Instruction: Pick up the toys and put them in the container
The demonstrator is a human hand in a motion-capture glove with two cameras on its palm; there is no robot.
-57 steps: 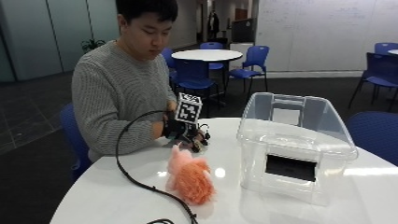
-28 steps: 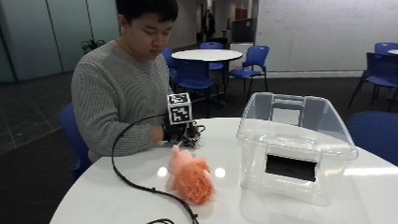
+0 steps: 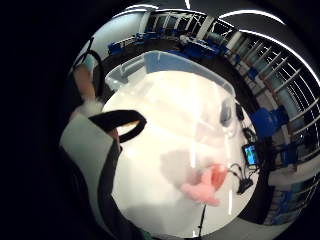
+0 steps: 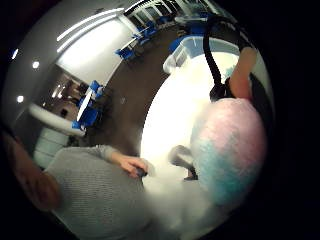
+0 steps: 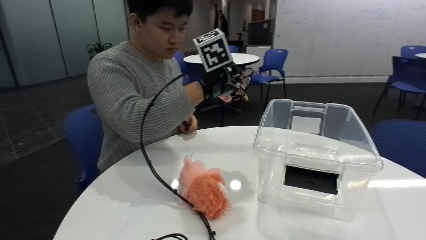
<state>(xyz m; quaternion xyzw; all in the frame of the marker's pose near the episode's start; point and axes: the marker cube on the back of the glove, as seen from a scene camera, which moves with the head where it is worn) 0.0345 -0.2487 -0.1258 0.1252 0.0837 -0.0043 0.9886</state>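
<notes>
Black-gloved right hand (image 5: 223, 82) first: we see it up in the air on the far side of the table (image 5: 113, 205), above and to the left of the container (image 5: 319, 150). Its fingers (image 4: 243, 75) curl round a pastel plush toy (image 4: 232, 150), pink and pale blue and fuzzy, sitting right against the palm. From the outside view only a pinkish bit peeks out under the hand, so we're going mostly by the thumb-side palm view. The bare left hand (image 5: 188, 125) rests loosely at the far table edge and holds nothing.

On the table, near and left of the container, lies the orange furry toy (image 5: 203, 187), just beside the clear wall but not touching it, as far as we can tell. The container is lidless, open side up, and looks empty to us.

Handling guess: both toys look light and squashy, so nothing's going to break. Long fur can slide though, so we'd wrap the fingers round the middle of the body rather than pinch a tuft. The pastel one just needs carrying right over the rim and dropping in.
</notes>
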